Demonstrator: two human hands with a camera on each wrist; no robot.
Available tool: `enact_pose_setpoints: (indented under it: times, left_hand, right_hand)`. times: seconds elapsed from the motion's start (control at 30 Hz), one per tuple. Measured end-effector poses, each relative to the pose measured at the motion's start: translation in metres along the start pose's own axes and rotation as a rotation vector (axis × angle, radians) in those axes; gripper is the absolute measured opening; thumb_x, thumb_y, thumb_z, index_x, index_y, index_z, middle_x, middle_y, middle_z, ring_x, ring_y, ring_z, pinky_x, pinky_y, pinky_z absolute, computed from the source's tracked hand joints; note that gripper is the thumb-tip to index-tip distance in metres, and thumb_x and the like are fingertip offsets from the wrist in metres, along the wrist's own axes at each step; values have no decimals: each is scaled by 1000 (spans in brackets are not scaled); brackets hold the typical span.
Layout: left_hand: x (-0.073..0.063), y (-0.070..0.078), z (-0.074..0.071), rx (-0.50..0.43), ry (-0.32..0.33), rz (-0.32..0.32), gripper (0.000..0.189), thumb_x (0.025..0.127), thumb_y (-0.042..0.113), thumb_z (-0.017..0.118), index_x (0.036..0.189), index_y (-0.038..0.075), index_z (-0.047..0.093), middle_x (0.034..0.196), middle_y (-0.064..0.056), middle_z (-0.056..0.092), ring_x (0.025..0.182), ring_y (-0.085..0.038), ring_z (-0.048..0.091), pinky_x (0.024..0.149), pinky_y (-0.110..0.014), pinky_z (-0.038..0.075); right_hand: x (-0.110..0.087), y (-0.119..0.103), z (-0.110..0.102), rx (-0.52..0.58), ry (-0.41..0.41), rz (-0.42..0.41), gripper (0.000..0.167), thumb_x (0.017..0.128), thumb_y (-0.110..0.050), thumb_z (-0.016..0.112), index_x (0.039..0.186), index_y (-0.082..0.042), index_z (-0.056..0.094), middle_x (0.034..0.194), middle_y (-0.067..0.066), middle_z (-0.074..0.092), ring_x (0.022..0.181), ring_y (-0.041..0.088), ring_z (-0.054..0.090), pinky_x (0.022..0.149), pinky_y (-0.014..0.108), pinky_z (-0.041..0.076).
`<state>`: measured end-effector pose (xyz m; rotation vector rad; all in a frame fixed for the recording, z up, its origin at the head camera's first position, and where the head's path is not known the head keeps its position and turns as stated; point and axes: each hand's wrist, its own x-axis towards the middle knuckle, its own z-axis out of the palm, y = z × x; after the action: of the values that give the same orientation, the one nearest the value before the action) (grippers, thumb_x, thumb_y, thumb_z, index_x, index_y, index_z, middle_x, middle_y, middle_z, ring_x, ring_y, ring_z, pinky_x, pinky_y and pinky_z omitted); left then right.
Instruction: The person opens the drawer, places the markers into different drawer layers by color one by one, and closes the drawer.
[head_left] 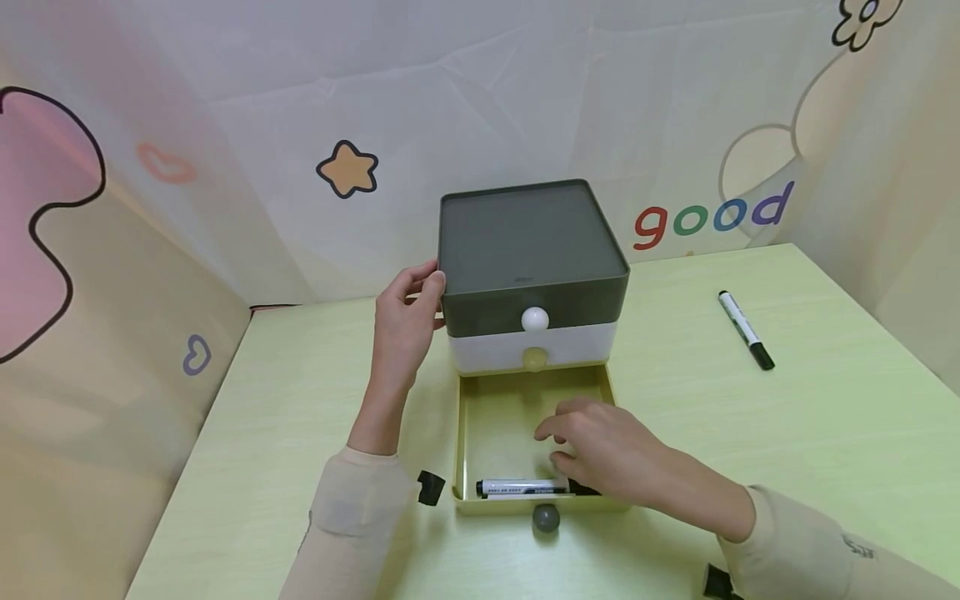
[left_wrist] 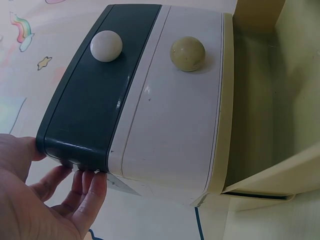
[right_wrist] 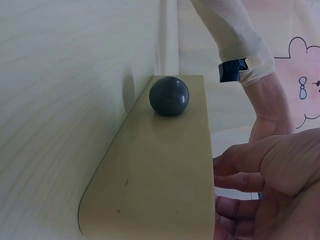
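Observation:
A small drawer box [head_left: 536,304] has a dark grey top tier, a white middle tier and a pale yellow bottom drawer [head_left: 498,417] pulled out. My left hand [head_left: 405,321] touches the box's left side, its thumb at the top edge and its fingertips against the side wall, as the left wrist view shows. Inside the yellow drawer, along its front wall, lies a marker [head_left: 521,487] with a white barrel. Over the drawer's right part hovers my right hand [head_left: 611,450], thumb and fingers apart, partly covering the marker's dark end. Nothing shows between those fingers.
A second marker [head_left: 746,329] with a black cap lies on the light green table [head_left: 810,450] to the right. The yellow drawer's grey round knob [right_wrist: 169,96] sticks out in front. A printed curtain [head_left: 517,100] stands close behind the box.

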<state>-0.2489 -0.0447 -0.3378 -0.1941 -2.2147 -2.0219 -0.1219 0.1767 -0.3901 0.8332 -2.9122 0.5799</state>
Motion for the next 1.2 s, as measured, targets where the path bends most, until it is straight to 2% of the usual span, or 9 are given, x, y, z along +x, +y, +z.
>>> enact_pose_setpoints:
  times: [0.2,0.47,0.8,0.97,1.2]
  left_hand:
    - [0,1,0,0,2,0,35,103,24,59,136,13,68,113,-9,65,91,-25,63,91,-52,59]
    - [0,1,-1,11,4,-6,35,104,25,59,136,13,68,113,-8,65,92,-25,65,84,-40,62]
    - [-1,0,-2,13,-4,6,35,104,24,59,136,13,68,113,-8,65,92,-25,65,83,-40,62]
    - [-1,0,-1,10,-2,0,34,104,24,59,135,14,69,113,-8,65,91,-25,65,83,-40,62]
    - [0,0,0,9,0,-3,34,104,24,59,135,13,69,112,-8,65,91,-25,66,84,-41,62]
  right_hand:
    - [-3,2,-3,-8,-2,27,22,86,-8,80,107,-9,78,96,2,71,82,13,68,67,31,57]
    - [-7,8,-9,-2,6,82,21,89,-12,79,109,-10,78,100,1,71,86,15,68,70,33,57]
    - [-12,17,-17,11,23,151,22,89,-12,79,111,-9,78,103,1,72,90,19,67,73,37,57]
    - [-15,25,-24,29,35,189,21,90,-12,79,111,-8,78,100,0,73,88,18,68,70,35,57]
    - [-22,42,-35,-4,102,203,17,90,-11,78,107,-8,79,90,-7,69,81,16,64,63,31,52]
